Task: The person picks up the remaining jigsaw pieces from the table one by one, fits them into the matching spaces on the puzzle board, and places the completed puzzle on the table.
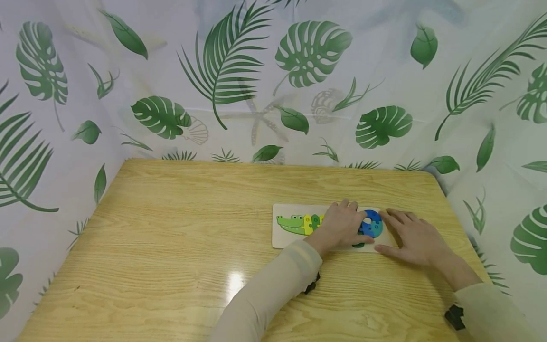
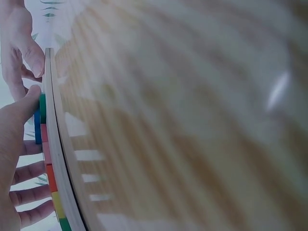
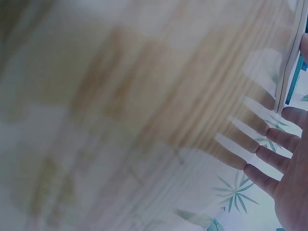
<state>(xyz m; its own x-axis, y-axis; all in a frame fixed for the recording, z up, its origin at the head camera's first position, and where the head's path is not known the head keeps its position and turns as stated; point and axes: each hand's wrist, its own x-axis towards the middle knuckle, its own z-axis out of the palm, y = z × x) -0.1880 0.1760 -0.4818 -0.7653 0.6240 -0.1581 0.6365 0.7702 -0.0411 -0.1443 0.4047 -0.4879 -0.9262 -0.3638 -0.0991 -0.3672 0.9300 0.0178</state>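
Observation:
A pale wooden puzzle board [image 1: 279, 242] bears a crocodile puzzle [image 1: 292, 224] with a green head at the left. Yellow and green numbered pieces follow the head, and a curled blue tail [image 1: 376, 227] lies at the right. My left hand [image 1: 341, 225] rests across the middle pieces, its fingers extended and its thumb beside the tail, hiding much of the body. In the left wrist view, colored pieces [image 2: 51, 178] stand a little proud of the board under that hand. My right hand [image 1: 416, 240] lies at the board's right end, fingers spread and fingertips right at its edge.
A wood-grain table [image 1: 162, 247] carries the board toward its right side. Behind and on both sides hangs a white curtain [image 1: 239, 128] printed with green leaves. Dark wrist devices [image 1: 455, 317] show below the sleeves. A bright light reflection sits on the tabletop.

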